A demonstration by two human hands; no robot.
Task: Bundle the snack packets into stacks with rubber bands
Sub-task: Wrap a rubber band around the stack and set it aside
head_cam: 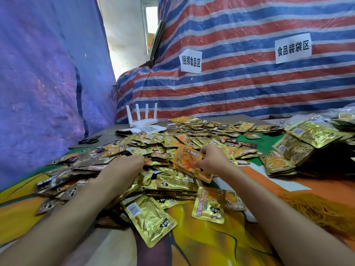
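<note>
Head: loose glossy gold packets (176,182)

Loose packets (172,146) heaped mid-table (269,145); left hand (124,166) rests on heap's left side; right hand (213,160) beside it, holding a few packets (188,160) over the heap; router (143,121) behind; scissors (90,140) far left; stacked packets (288,150) right; rubber bands (317,210) near right.

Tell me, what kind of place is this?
Probably a makeshift snack-packing workshop: loose packets heap the table, the right hand holds a packet, paper signs on the striped tarp name bundling and bagging zones, and stacks sit at right.
</note>
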